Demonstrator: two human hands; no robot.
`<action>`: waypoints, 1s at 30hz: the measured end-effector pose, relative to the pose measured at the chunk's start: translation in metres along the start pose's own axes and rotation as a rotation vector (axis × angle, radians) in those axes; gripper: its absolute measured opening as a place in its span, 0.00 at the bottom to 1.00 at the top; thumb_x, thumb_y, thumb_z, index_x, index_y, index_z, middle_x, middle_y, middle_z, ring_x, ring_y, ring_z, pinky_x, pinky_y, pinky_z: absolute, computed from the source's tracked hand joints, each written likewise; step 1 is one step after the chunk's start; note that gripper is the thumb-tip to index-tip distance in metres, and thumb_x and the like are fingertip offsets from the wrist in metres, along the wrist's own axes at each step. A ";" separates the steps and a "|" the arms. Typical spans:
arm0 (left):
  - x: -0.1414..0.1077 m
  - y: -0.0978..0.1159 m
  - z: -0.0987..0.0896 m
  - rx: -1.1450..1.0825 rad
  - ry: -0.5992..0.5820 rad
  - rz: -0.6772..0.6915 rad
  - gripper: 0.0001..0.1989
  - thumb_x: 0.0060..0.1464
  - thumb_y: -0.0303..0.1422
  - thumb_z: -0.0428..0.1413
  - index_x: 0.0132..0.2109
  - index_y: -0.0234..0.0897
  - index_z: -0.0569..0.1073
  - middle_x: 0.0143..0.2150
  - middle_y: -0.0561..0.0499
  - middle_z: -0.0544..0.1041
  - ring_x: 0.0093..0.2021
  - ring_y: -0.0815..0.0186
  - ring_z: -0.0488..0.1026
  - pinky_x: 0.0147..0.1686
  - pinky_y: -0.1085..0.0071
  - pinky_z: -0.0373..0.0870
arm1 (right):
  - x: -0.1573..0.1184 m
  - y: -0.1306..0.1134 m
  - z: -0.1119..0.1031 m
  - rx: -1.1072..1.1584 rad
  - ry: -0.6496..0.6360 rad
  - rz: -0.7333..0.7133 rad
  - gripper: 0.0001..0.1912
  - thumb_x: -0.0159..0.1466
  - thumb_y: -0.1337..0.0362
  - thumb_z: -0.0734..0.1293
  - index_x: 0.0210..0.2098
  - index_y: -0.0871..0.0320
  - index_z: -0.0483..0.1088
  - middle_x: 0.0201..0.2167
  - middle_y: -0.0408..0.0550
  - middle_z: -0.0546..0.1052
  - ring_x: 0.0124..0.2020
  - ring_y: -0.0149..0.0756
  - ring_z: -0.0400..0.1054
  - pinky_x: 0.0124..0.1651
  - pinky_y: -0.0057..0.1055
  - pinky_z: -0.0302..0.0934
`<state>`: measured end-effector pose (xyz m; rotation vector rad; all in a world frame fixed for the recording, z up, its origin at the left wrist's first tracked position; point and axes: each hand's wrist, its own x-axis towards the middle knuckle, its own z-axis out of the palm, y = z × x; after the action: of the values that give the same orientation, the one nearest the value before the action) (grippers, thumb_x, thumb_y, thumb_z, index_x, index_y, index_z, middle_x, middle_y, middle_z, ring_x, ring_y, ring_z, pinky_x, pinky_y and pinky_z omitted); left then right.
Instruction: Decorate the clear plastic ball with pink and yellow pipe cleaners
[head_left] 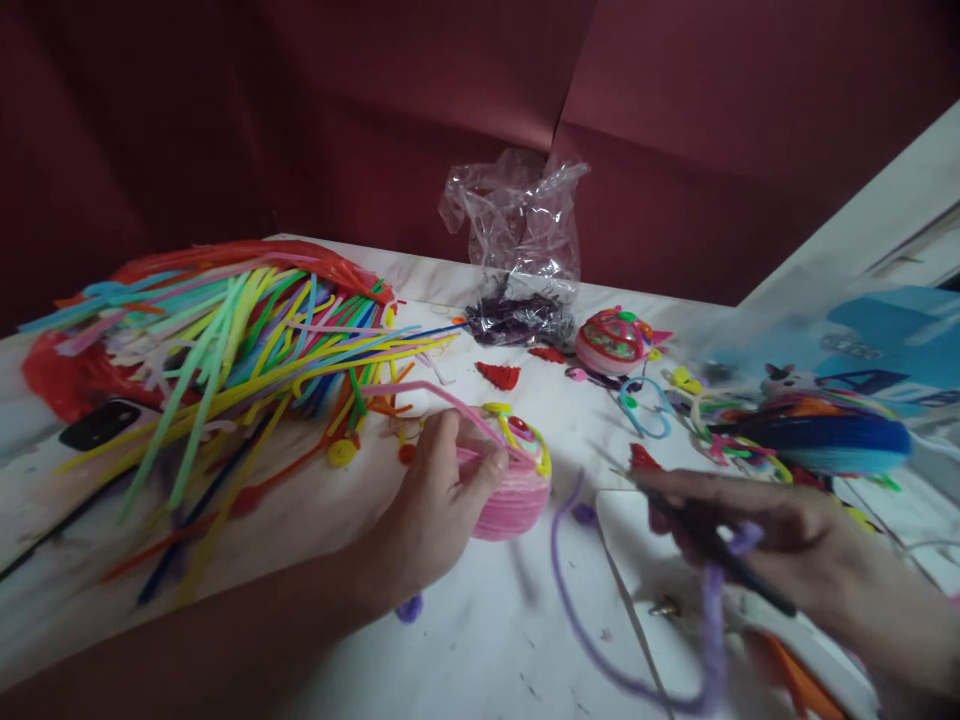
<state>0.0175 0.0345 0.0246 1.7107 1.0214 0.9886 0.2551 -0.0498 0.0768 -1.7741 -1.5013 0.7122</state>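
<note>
My left hand [439, 500] is closed, thumb against fingers, on a pink pipe cleaner [427, 388] at a pink ball [514, 508]. The ball carries yellow trim and small coloured pieces; part of it is behind my fingers. To the right, my right hand [780, 550] grips a slim black tool with a thin pointed end [720, 555]; it is blurred, so its kind is unclear. A curved purple pipe cleaner [570, 590] loops below this hand. Whether the hand also holds it, I cannot tell.
Many coloured pipe cleaners [225, 340] spill from a red plastic bag [56, 375] at the left, near a phone [109, 424]. A clear plastic bag [525, 240] stands behind. Another decorated ball [613, 343], red felt triangles [499, 376] and a blue ball [832, 440] lie around.
</note>
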 end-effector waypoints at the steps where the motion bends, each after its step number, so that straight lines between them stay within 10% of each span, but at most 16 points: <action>1: 0.000 0.000 0.000 0.001 0.004 -0.007 0.12 0.58 0.38 0.50 0.48 0.40 0.64 0.49 0.44 0.69 0.51 0.56 0.66 0.52 0.56 0.62 | -0.005 -0.002 0.007 0.065 -0.071 -0.007 0.19 0.43 0.56 0.72 0.36 0.46 0.80 0.26 0.47 0.82 0.24 0.46 0.75 0.21 0.31 0.70; 17: -0.001 0.002 0.000 0.005 0.006 0.004 0.13 0.58 0.38 0.49 0.49 0.39 0.64 0.49 0.43 0.67 0.52 0.55 0.65 0.53 0.55 0.61 | -0.013 0.003 0.038 0.302 -0.182 -0.092 0.17 0.49 0.56 0.72 0.39 0.34 0.77 0.28 0.38 0.81 0.25 0.37 0.75 0.27 0.25 0.69; 30: -0.001 0.002 0.001 -0.059 -0.015 -0.008 0.14 0.57 0.36 0.50 0.49 0.36 0.63 0.50 0.41 0.68 0.53 0.57 0.65 0.56 0.56 0.60 | -0.016 0.010 0.044 0.417 -0.200 0.031 0.15 0.52 0.62 0.72 0.40 0.47 0.78 0.25 0.45 0.79 0.24 0.31 0.71 0.29 0.23 0.69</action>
<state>0.0184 0.0333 0.0257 1.6619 0.9794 0.9901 0.2238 -0.0597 0.0421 -1.4437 -1.3313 1.1543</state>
